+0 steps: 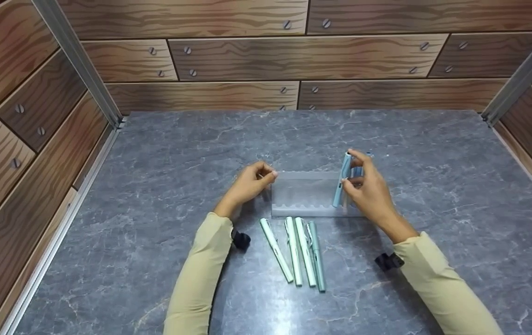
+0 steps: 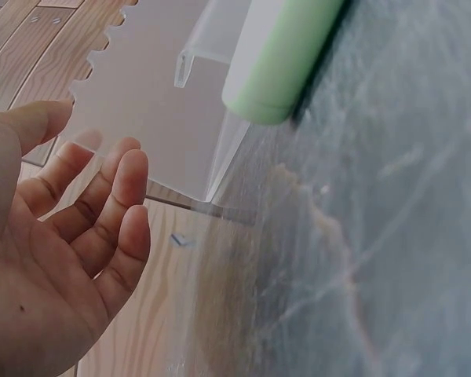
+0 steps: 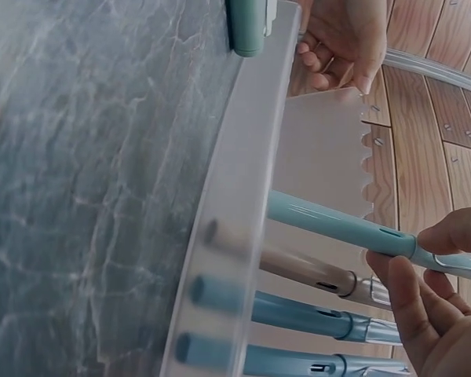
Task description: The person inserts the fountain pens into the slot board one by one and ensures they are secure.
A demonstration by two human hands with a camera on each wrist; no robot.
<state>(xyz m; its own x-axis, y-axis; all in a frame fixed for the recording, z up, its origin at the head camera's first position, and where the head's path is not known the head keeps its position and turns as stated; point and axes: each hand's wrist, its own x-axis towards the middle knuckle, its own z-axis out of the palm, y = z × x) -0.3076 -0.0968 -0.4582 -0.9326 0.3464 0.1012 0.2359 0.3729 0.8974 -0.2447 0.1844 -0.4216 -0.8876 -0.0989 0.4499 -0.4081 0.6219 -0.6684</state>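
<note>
My right hand (image 1: 372,190) pinches the light blue pen (image 1: 341,182) between thumb and fingertips near its upper end, holding it nearly upright with its lower tip in the frosted pen rack (image 1: 300,193), at the right end beside three pens already seated there. The pen's long axis runs up and slightly away from me, leaning on the scalloped back edge. My left hand (image 1: 249,183) steadies the rack's left end, fingers lightly curled against it. Four pale green pens (image 1: 296,251) lie flat just in front of the rack, between my wrists, long axes pointing roughly toward it.
</note>
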